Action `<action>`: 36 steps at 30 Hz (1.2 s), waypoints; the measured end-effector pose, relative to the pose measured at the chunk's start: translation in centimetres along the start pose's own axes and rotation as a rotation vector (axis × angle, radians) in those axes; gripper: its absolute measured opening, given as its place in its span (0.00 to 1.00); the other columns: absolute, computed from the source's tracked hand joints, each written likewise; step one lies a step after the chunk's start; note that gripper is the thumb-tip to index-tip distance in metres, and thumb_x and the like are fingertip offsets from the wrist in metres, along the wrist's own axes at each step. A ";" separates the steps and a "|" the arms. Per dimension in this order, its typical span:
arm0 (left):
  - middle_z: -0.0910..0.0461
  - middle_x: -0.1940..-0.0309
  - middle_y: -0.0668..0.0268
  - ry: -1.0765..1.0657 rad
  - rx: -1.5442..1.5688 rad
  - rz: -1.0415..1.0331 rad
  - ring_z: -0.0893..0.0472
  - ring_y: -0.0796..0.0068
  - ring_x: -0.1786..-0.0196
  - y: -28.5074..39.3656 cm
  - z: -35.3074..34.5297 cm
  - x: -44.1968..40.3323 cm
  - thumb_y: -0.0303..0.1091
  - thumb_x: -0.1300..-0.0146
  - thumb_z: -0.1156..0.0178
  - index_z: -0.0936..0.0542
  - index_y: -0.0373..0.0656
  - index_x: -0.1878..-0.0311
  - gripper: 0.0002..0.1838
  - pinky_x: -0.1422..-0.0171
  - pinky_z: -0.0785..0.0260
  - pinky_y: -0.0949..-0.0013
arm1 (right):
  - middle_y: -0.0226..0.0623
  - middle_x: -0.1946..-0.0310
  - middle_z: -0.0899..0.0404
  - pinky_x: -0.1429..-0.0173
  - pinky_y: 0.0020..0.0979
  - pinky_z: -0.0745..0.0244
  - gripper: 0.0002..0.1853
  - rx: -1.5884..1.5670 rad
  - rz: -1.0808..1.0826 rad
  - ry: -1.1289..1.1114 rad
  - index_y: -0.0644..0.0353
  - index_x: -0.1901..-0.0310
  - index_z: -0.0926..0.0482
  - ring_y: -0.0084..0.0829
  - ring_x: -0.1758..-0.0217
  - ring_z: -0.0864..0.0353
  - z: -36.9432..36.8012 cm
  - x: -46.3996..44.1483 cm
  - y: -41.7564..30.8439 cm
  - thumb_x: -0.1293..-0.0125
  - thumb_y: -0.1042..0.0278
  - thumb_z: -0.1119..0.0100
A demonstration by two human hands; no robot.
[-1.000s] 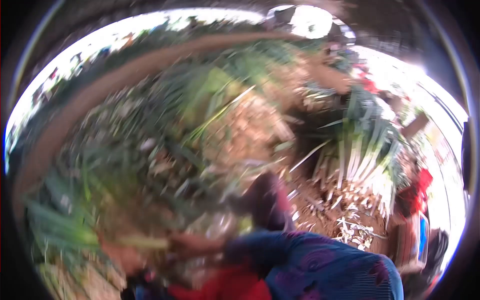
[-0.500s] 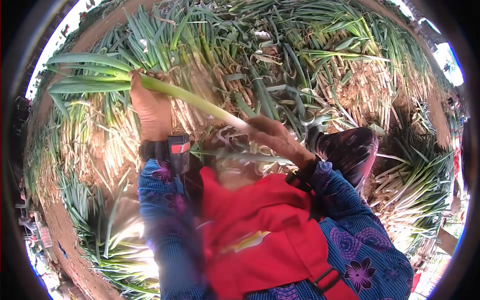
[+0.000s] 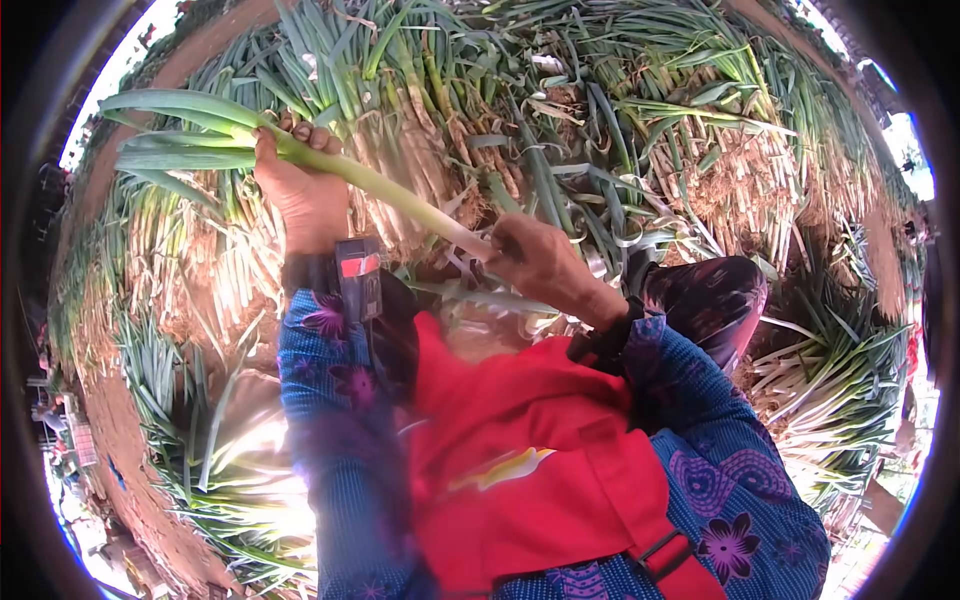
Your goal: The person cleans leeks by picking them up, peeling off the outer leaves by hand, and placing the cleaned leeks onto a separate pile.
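Note:
A long leek (image 3: pixel 400 198) slants across the head view, its green leaves at the upper left and its white stem running down to the right. My left hand (image 3: pixel 303 185) is closed around the stem just below where the leaves fan out. Lower down, my right hand (image 3: pixel 545 262) has its fingers closed on the white end, which they cover, so the root tip is hidden. Loose peeled leaves and pale strips (image 3: pixel 480 300) lie on the ground beneath the leek.
Rows of leeks with roots and white stems (image 3: pixel 725 185) are heaped across the far side. More leeks lie in a pile at the right (image 3: pixel 815 400) and another at the lower left (image 3: pixel 250 510). My bent knee (image 3: pixel 705 305) and red apron (image 3: pixel 530 450) are close below.
The view has shifted slightly. Both hands keep hold of the leek, and the right hand has turned a little, its fingers now curled more tightly over the white end.

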State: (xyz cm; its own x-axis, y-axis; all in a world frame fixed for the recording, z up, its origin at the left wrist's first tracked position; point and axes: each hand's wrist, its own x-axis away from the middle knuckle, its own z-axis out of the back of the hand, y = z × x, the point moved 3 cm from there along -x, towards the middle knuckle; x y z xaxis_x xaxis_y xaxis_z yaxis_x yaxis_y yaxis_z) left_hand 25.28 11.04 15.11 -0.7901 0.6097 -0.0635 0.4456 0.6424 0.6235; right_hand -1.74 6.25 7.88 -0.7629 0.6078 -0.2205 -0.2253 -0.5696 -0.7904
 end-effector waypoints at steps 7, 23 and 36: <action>0.36 0.77 0.68 0.146 -0.014 -0.015 0.38 0.74 0.76 0.1 1.0 -0.2 0.44 0.31 0.53 0.36 0.43 0.68 0.15 0.68 0.43 0.68 | 0.39 0.73 0.25 0.65 0.42 0.29 0.09 -0.115 0.108 -0.067 0.60 0.66 0.28 0.44 0.69 0.22 -0.5 0.2 -0.1 0.46 0.72 0.36; 0.37 0.78 0.70 0.356 -0.157 -0.080 0.34 0.74 0.77 1.3 5.9 -3.5 0.45 0.29 0.50 0.37 0.47 0.67 0.15 0.70 0.36 0.68 | 0.35 0.66 0.22 0.60 0.28 0.25 0.07 -0.548 0.084 -0.124 0.60 0.63 0.27 0.28 0.62 0.19 0.1 1.8 2.3 0.39 0.76 0.38; 0.40 0.80 0.71 0.505 0.078 0.004 0.38 0.75 0.79 5.2 17.3 -8.3 0.54 0.31 0.53 0.41 0.47 0.70 0.21 0.73 0.42 0.70 | 0.37 0.67 0.24 0.60 0.30 0.27 0.13 -1.373 -0.308 0.412 0.65 0.54 0.26 0.30 0.64 0.24 10.9 7.0 7.6 0.38 0.68 0.42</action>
State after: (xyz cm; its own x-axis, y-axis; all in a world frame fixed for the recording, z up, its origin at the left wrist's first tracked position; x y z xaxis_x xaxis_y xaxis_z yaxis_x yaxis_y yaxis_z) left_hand 41.46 17.35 5.35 -0.8846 0.3242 0.3353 0.4640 0.6847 0.5621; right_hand -15.40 0.13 6.54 -0.5162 0.8511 0.0962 0.5776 0.4288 -0.6946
